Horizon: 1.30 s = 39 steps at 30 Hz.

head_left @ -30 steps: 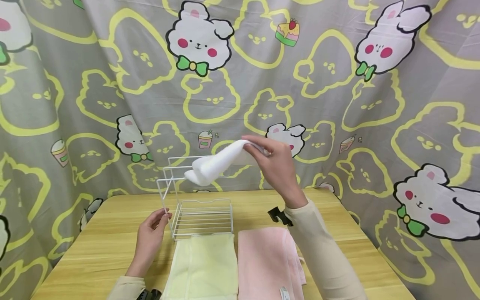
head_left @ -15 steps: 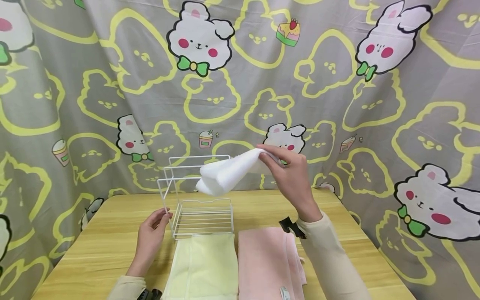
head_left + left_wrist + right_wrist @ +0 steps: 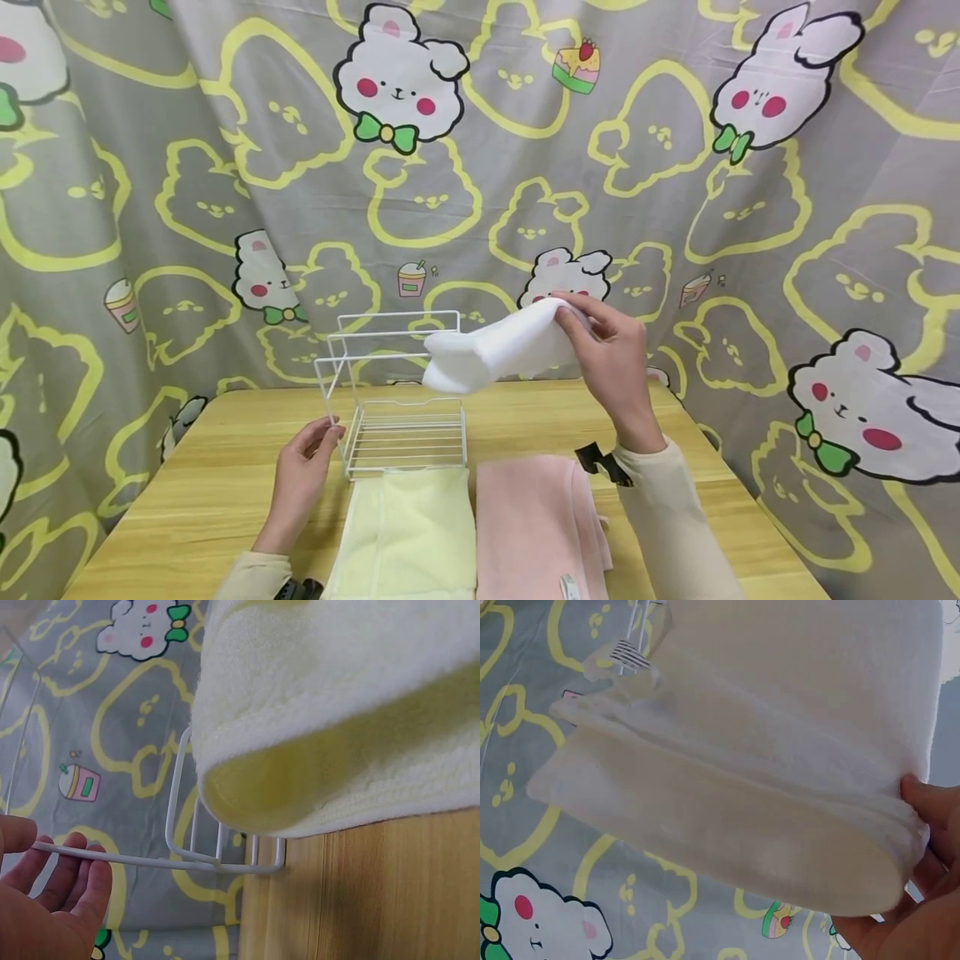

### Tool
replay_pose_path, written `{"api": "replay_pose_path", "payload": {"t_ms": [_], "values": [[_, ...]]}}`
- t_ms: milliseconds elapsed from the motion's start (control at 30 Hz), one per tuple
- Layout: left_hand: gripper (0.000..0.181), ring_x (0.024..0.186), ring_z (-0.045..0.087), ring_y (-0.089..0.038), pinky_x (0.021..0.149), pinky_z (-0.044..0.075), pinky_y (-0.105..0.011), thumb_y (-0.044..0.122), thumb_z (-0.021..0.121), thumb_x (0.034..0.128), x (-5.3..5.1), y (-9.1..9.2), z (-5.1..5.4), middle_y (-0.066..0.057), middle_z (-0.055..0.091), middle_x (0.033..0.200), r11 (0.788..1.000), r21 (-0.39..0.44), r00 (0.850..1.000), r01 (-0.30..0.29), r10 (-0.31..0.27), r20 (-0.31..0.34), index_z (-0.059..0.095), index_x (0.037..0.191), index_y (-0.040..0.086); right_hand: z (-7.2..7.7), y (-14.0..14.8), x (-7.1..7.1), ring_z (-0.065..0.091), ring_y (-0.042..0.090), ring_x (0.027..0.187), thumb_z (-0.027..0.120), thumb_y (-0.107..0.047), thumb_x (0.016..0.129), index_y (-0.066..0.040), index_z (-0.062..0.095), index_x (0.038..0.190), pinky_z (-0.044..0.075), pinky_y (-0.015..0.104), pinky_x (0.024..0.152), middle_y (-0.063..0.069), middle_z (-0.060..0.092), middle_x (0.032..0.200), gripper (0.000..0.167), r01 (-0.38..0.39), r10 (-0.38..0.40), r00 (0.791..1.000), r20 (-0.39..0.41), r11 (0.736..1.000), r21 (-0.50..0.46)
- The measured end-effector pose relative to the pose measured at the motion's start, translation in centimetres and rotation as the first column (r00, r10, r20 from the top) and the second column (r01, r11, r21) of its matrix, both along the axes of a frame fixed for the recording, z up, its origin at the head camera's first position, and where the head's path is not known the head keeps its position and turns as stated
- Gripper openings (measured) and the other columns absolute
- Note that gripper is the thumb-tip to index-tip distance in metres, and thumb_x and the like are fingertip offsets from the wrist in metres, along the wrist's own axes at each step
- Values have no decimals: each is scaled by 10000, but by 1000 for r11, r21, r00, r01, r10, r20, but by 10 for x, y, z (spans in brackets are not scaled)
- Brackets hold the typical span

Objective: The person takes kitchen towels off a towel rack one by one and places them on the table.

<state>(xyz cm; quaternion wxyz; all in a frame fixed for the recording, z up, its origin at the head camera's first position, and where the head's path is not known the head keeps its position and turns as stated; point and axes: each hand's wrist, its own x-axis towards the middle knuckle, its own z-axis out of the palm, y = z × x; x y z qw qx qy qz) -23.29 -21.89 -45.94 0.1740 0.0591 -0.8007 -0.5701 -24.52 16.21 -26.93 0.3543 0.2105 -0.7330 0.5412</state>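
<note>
My right hand pinches one end of a white towel between thumb and fingers, up in the air. The folded towel droops leftward, its free end overlapping the right ends of the rack's lower bars in the head view. A close look at the towel in the right wrist view shows its folded layers. My left hand holds the left upright of a white wire rack. In the left wrist view, the thumb and fingers of my left hand lie around that wire.
A folded yellow towel lies in front of the rack. Beside it on the right is a folded pink towel with a small label. Both rest on the wooden table. A patterned grey curtain hangs behind.
My right hand has moved right and slightly down with the white towel, whose free end has drawn along the rack's bars toward their right ends. My left hand and the rack stay put.
</note>
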Motion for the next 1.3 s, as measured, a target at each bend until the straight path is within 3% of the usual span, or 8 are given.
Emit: {"api": "replay_pose_path", "payload": {"t_ms": [200,467,667,900,1033,1300], "values": [[401,1036,611,29,828,466,-46,332,543,1073,0,1,0,-175,679,1307,1000,-6,1000,-5,5,12,618,1364,65,-4,6,2,727,93,787,745,-179,956,-111,790,1143,602,197,727,75,768,1085,204,34,-34,999,2,999,-15],[399,1018,601,60,828,466,-46,327,546,1073,0,0,-1,-179,679,1303,1000,-6,1000,-2,2,10,618,1362,61,-7,16,4,722,56,851,727,-172,969,-133,793,1143,590,168,736,45,764,1123,190,76,-77,997,-14,997,-26],[393,1008,601,64,828,468,-46,321,553,1071,-1,-1,-2,-182,683,1292,1000,0,1000,-4,4,-4,624,1355,58,-8,18,6,698,74,862,744,-207,959,-152,799,1131,574,153,693,30,771,1103,189,125,-125,992,11,992,19],[396,991,586,102,829,467,-48,317,557,1070,-1,0,-2,-186,680,1294,1000,7,1000,3,-3,-4,619,1359,54,-23,21,2,672,78,867,746,-199,956,-144,803,1104,540,126,689,56,775,1091,167,151,-155,987,34,984,91],[381,985,586,105,830,469,-47,300,559,1070,-1,0,-1,-185,682,1292,1000,10,1000,-4,4,-3,622,1354,53,-36,21,-4,670,128,832,740,-220,964,-122,796,1111,541,166,655,64,778,1081,185,128,-138,989,56,979,157],[353,970,594,103,826,477,-53,263,568,1068,-1,1,-1,-183,688,1281,1000,17,1000,-14,14,-3,631,1342,50,-56,19,-7,703,199,866,720,-251,980,-108,779,1141,591,266,665,80,768,1116,223,13,-66,979,194,964,265]]}}
